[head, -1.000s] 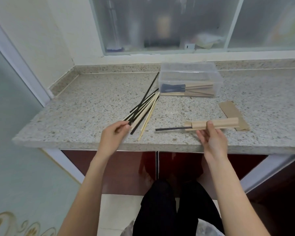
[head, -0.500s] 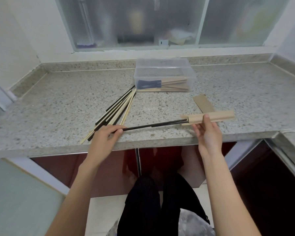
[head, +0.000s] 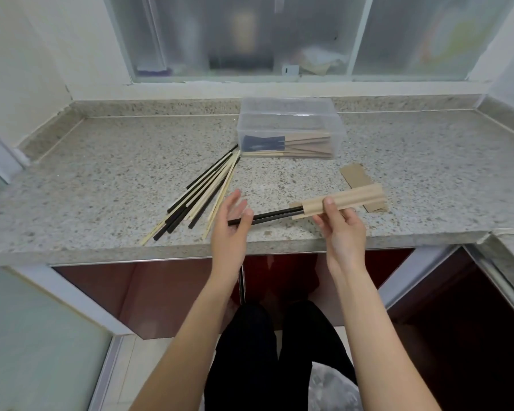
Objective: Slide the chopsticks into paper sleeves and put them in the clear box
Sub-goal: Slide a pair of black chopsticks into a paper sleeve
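My right hand (head: pixel 340 229) grips a brown paper sleeve (head: pixel 343 199) above the counter's front edge. A pair of black chopsticks (head: pixel 269 216) sticks out of the sleeve's left end. My left hand (head: pixel 230 225) is at the chopsticks' free ends, fingers nearly straight, palm against the tips. A loose pile of black and pale wooden chopsticks (head: pixel 201 194) lies to the left. The clear box (head: pixel 290 127) stands behind, with several sleeved chopsticks inside.
More flat paper sleeves (head: pixel 357 177) lie on the granite counter (head: pixel 116 161) right of the hands. A frosted window (head: pixel 250 37) runs along the back wall. A raised counter lip rises at the far right. My legs are below the counter edge.
My left hand let go of its pinch on the black chopsticks and now pushes at their ends. The chopsticks have slid further into the sleeve, and the view has swung right.
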Motion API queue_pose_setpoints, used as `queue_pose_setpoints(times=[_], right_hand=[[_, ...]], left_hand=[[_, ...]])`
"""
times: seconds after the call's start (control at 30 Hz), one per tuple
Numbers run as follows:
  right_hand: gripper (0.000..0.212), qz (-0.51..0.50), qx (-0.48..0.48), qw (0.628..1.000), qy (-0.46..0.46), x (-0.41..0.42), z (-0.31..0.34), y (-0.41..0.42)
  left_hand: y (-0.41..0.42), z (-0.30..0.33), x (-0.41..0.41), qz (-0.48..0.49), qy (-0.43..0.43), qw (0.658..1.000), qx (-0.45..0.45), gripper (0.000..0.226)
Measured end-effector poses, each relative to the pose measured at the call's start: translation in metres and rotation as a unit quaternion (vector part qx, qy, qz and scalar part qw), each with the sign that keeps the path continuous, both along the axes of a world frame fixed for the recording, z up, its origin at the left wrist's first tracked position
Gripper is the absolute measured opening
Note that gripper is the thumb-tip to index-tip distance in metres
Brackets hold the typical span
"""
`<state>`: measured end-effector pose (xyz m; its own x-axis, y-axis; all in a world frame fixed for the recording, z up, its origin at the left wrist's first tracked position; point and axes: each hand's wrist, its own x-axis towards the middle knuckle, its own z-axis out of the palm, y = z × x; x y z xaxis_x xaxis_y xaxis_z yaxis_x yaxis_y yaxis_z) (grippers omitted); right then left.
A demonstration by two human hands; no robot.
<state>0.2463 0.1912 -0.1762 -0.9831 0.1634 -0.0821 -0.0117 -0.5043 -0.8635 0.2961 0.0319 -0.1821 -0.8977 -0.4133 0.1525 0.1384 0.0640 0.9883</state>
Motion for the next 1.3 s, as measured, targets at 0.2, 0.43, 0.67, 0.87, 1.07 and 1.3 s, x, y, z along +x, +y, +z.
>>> queue_pose_setpoints(times=[0.2,0.43,0.67,0.87,1.07,1.3], right_hand=[[0.007,-0.067,-0.026,0.997,-0.005,0.001,0.002,0.001],[0.013,-0.014,-0.016,1.000,-0.004,-0.022,0.012,-0.009],[0.008,-0.043,0.022,0.999,0.010,-0.113,0.055,0.012],[0.019,-0.081,0.193,0.978,0.027,-0.191,0.068,0.023],[0.015,-0.048,0.431,0.901,0.031,-0.252,0.059,0.020],[0.039,0.023,0.712,0.696,0.088,-0.265,0.065,0.024]], left_hand=[[0.009,-0.002,-0.005,-0.027,-0.030,0.997,0.062,0.050],[-0.009,0.010,-0.029,-0.030,-0.052,0.995,-0.073,0.040],[-0.061,0.054,-0.116,-0.056,-0.011,0.998,0.022,0.018],[-0.073,0.061,-0.202,0.060,-0.017,0.998,-0.032,0.019],[-0.069,0.054,-0.250,0.140,-0.022,0.969,-0.204,0.021],[-0.074,0.038,-0.263,0.108,-0.041,0.876,-0.469,0.039]])
